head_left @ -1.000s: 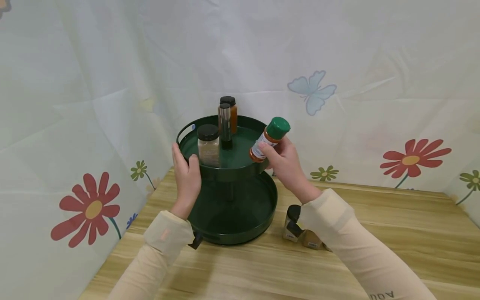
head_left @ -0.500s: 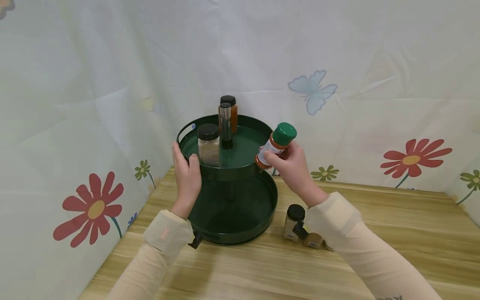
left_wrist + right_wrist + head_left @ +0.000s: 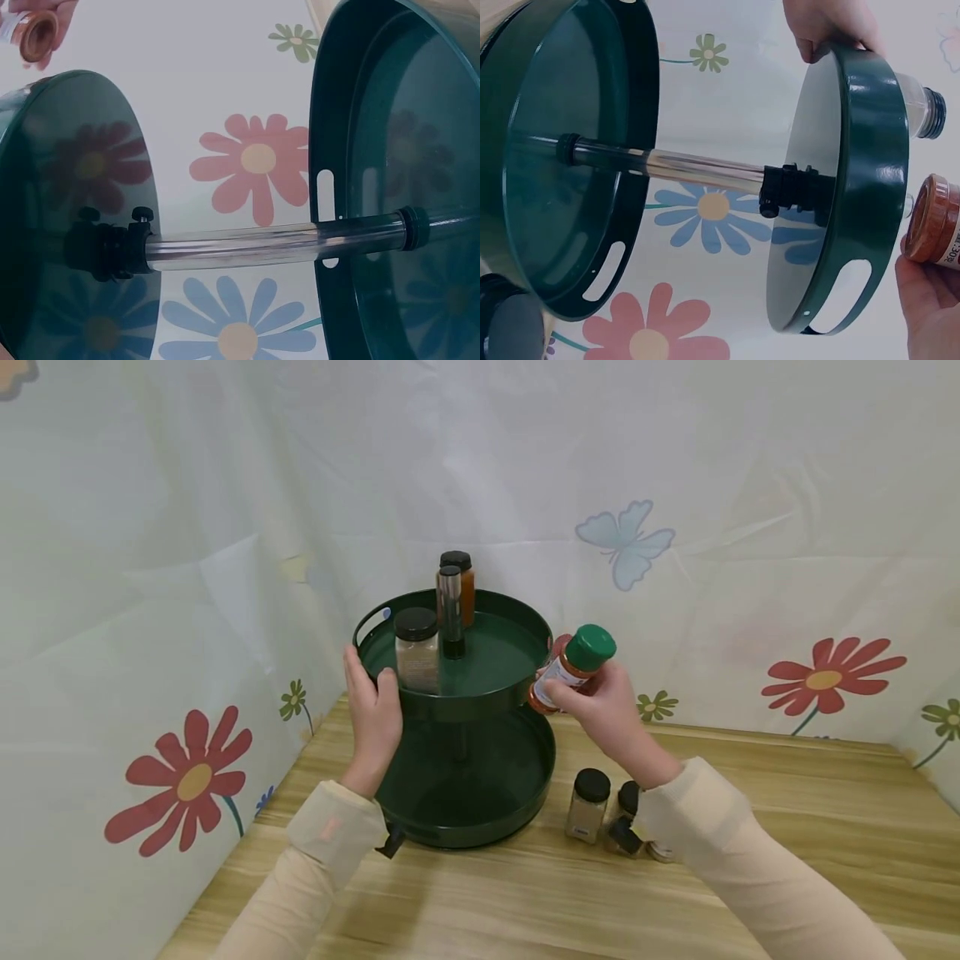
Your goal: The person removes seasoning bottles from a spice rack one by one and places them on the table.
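A dark green two-tier round tray stand (image 3: 465, 707) stands on the wooden table. My left hand (image 3: 372, 718) grips the upper tray's left rim, its thumb near the top edge. In my right hand (image 3: 611, 710) is a spice bottle (image 3: 561, 677) with a green cap and red-orange contents, tilted and held beside the upper tray's right rim. The bottle's base (image 3: 932, 214) shows in the right wrist view, apart from the tray wall. On the upper tray are a black-lidded jar (image 3: 417, 656) of pale powder and, behind the central metal post (image 3: 451, 606), a jar (image 3: 467, 597) with orange contents.
Several black-capped spice jars stand on the table right of the stand, the nearest jar (image 3: 587, 810) in full view and others partly behind the right sleeve (image 3: 697, 814). A white curtain (image 3: 480, 468) with printed flowers hangs behind the wooden table (image 3: 480, 902).
My right hand has moved right and down with the spice bottle, from over the upper tray to beside its rim. More table jars show now. The left hand has stayed put.
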